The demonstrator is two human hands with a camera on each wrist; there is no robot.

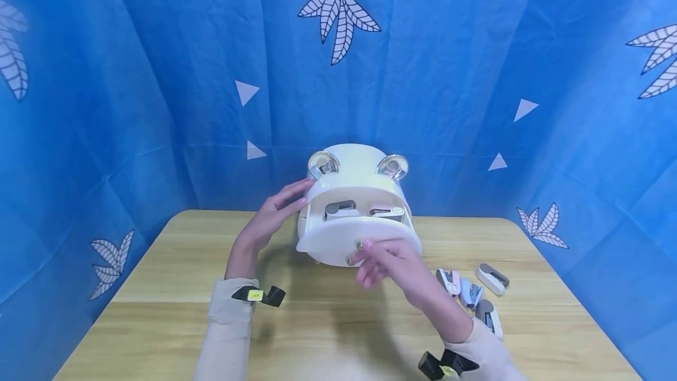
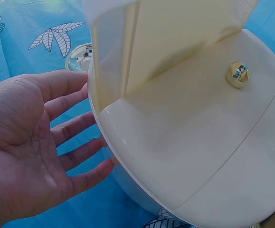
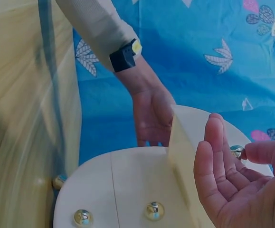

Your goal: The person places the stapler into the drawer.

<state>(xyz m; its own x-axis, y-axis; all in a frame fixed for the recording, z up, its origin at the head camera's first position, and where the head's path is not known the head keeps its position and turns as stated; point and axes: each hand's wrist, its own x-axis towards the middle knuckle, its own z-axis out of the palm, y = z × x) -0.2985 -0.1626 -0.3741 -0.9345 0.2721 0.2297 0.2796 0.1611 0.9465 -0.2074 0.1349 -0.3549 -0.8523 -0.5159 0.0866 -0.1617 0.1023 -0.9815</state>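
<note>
A white round box (image 1: pixel 353 184) with two shiny ear-like bumps stands at the back middle of the wooden table (image 1: pixel 174 287). Its drawer (image 1: pixel 328 241) is pulled out toward me and holds two small staplers (image 1: pixel 340 209). My left hand (image 1: pixel 275 210) lies flat against the box's left side, fingers straight (image 2: pixel 75 128). My right hand (image 1: pixel 378 260) is at the drawer front, fingers loosely spread, with a fingertip beside a gold knob (image 1: pixel 359 244). In the right wrist view the thumb tip (image 3: pixel 258 152) touches that knob (image 3: pixel 237 152).
Several small staplers (image 1: pixel 471 293) lie on the table to the right of the box, close to my right forearm. Blue patterned cloth (image 1: pixel 158 75) walls the table on three sides. Two more gold knobs (image 3: pixel 154 210) show on the box.
</note>
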